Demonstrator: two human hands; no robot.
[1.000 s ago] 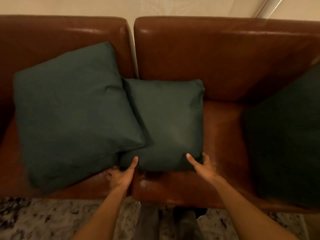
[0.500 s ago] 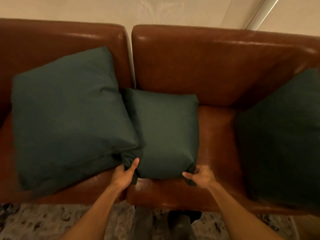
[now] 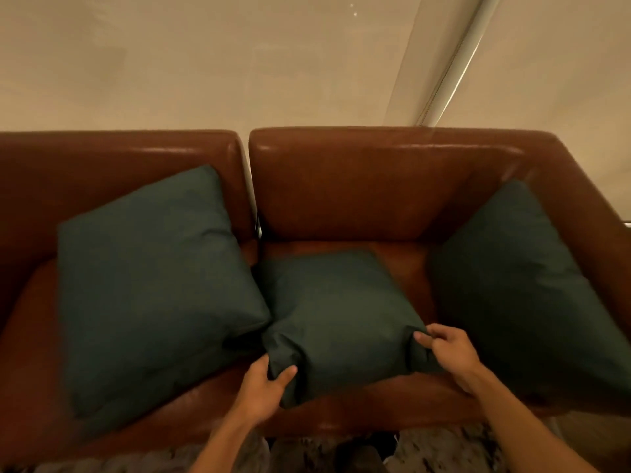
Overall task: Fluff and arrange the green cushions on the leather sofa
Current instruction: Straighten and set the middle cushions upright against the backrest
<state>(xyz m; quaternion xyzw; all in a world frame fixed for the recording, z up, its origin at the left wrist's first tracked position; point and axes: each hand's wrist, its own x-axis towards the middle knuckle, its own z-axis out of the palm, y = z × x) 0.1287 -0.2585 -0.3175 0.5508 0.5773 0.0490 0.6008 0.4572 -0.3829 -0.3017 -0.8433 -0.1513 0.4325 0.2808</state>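
Three dark green cushions lie on a brown leather sofa (image 3: 375,186). The middle cushion (image 3: 338,315) lies flat on the right seat, its near edge bunched up. My left hand (image 3: 263,387) grips its near left corner, thumb on top. My right hand (image 3: 447,349) pinches its near right corner. A large cushion (image 3: 150,285) leans on the left seat, its right corner over the middle one. Another large cushion (image 3: 526,295) leans against the right armrest.
A pale wall (image 3: 205,63) rises behind the sofa, with a white pole (image 3: 454,59) slanting at the upper right. A mottled rug (image 3: 426,452) lies under the sofa's front edge, by my legs.
Both hands went from touching the middle cushion's near edge to gripping its corners and pulled it toward me, away from the backrest. My view tilted up, showing more wall.
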